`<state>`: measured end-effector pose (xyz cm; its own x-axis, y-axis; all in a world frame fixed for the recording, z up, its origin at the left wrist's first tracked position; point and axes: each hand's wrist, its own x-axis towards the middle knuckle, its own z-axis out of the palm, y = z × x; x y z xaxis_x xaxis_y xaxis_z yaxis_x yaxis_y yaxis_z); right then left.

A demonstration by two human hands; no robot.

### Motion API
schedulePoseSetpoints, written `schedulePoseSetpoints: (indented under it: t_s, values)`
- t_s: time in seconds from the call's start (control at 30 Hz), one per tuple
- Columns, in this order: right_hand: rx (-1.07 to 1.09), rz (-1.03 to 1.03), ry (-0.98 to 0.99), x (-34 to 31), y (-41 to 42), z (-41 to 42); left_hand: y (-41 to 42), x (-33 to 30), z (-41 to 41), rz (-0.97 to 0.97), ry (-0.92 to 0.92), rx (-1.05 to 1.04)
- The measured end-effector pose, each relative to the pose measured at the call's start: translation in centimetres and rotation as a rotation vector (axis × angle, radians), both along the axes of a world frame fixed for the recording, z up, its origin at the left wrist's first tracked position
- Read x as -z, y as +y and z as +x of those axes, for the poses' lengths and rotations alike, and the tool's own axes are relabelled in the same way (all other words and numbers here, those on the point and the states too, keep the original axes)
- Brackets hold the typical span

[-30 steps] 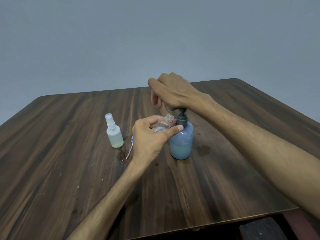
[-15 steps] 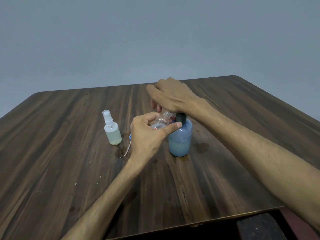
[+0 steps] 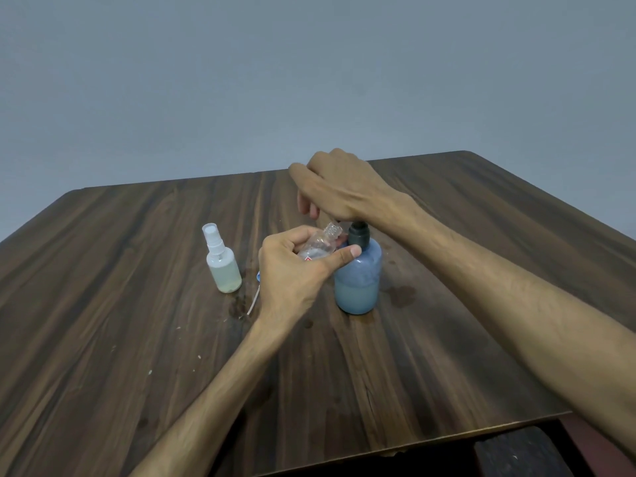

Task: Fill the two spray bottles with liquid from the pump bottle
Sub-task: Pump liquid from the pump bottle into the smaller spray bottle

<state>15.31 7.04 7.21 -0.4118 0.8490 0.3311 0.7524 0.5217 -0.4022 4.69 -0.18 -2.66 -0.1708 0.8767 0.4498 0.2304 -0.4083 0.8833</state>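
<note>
on the dark wood-grain worktop (image 3: 447, 339) stands a round blue plastic pump bottle (image 3: 358, 280), its dark pump head under the right hand (image 3: 339, 191), whose fingers hang loosely curled. the left hand (image 3: 296, 270) grips a small clear uncapped spray bottle (image 3: 318, 245) tilted toward the pump; a capped white translucent spray bottle (image 3: 222, 266) stands upright to the left.

The right hand (image 3: 339, 191) is lower than a second ago: then the pump's (image 3: 358, 235) dark stem stood tall under the palm, now the hand sits pressed down on the head and only the collar shows. The left hand (image 3: 292, 270) has tipped the open bottle (image 3: 318, 246) further, its threaded mouth now closer under the right hand, just left of the pump.
</note>
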Motion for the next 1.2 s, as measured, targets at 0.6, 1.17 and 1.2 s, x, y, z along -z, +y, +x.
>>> schedulePoseSetpoints:
  t_s: [0.6,1.17,1.2]
  values:
    - [-0.029,0.019,-0.014,0.09,0.16,-0.03,-0.01,-0.01,-0.06,0.006,0.009,0.014]
    - [-0.033,-0.007,0.017,0.19,0.3,0.08,-0.03,-0.04,0.01,-0.002,-0.015,0.016]
    - [-0.031,-0.015,-0.024,0.44,0.3,-0.05,0.0,-0.04,0.02,-0.002,-0.015,0.012]
